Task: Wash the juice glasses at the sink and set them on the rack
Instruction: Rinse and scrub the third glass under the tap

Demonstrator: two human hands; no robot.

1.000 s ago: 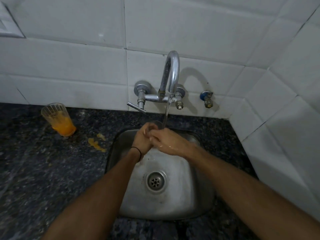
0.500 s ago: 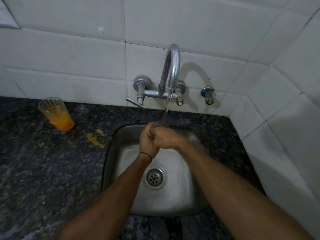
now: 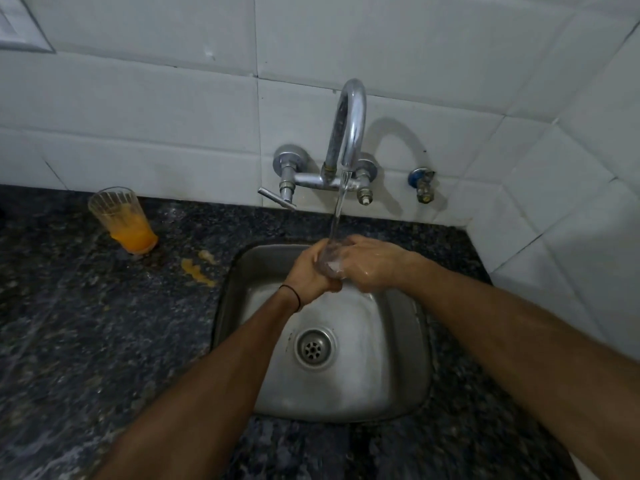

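We are rinsing a small clear juice glass (image 3: 329,259) under the tap's stream, our left hand (image 3: 311,276) and right hand (image 3: 372,268) both curled round it above the steel sink (image 3: 408,382). Next, probably, we are turning it to flush the inside. Well left of our fingers, a ribbed glass with orange juice dregs (image 3: 122,220) is waiting on the dark speckled bench (image 3: 86,341).

Orange spill (image 3: 198,270) on dark granite counter (image 3: 86,341), white wall tiles (image 3: 138,98), blue-capped valve (image 3: 420,183)
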